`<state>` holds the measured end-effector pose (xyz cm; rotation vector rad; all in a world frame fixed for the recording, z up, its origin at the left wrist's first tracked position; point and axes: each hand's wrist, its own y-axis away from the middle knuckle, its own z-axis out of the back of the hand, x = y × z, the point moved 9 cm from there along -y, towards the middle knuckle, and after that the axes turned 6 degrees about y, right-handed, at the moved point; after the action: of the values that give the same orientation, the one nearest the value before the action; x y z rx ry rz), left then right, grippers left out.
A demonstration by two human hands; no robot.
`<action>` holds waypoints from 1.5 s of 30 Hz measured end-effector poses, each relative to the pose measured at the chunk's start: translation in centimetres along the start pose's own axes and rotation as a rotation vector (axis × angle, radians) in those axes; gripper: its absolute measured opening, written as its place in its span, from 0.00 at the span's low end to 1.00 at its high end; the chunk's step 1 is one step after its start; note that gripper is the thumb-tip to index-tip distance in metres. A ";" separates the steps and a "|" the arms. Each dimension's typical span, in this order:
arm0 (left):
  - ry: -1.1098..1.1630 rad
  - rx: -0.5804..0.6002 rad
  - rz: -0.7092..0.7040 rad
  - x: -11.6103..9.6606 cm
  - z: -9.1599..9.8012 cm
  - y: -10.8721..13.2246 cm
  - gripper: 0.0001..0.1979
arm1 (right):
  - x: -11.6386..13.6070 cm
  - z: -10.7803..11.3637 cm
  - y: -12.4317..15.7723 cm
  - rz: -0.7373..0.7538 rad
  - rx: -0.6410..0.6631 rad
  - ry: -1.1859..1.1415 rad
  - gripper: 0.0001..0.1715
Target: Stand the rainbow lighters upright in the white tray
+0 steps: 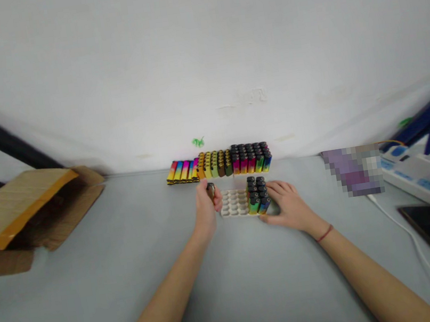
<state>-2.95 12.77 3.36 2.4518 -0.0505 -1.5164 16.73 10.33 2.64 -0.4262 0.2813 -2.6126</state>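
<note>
Grey worktop [234, 287]: left hand [206, 209], fingers closed around 1 lighter [210, 189], best kept upright; right hand [288, 205], fingers loosely open, steadies the tray [233, 205].

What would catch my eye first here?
Bright rainbow lighters are lined up against the wall at the table's far edge. Just in front, a white tray holds a few more on its right side. The left hand grips one lighter at the tray's left end; the right hand rests against its right end.
</note>
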 end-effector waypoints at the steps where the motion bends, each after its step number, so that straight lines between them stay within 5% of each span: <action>1: 0.017 -0.015 0.017 0.2 0.2 0.0 0.26 | 0.0 0.0 0.0 0.001 -0.003 0.004 0.38; 13: 0.116 -0.164 0.002 0.3 2.3 -0.1 0.22 | 0.0 0.0 0.1 0.016 0.001 0.030 0.38; 32: 0.139 -0.129 0.004 0.5 2.8 -0.4 0.21 | 0.0 0.0 0.1 0.012 0.003 0.008 0.37; 40: 0.046 -0.004 -0.209 -0.2 2.0 -0.9 0.22 | 0.1 0.2 0.0 -0.001 0.009 -0.007 0.37; 45: -0.379 0.144 -0.525 -1.3 -0.4 0.1 0.13 | 0.1 0.1 0.0 0.000 0.004 -0.024 0.37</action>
<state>-3.22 12.98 4.69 2.3577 0.4620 -2.2516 16.71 10.30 2.80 -0.4559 0.2681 -2.6053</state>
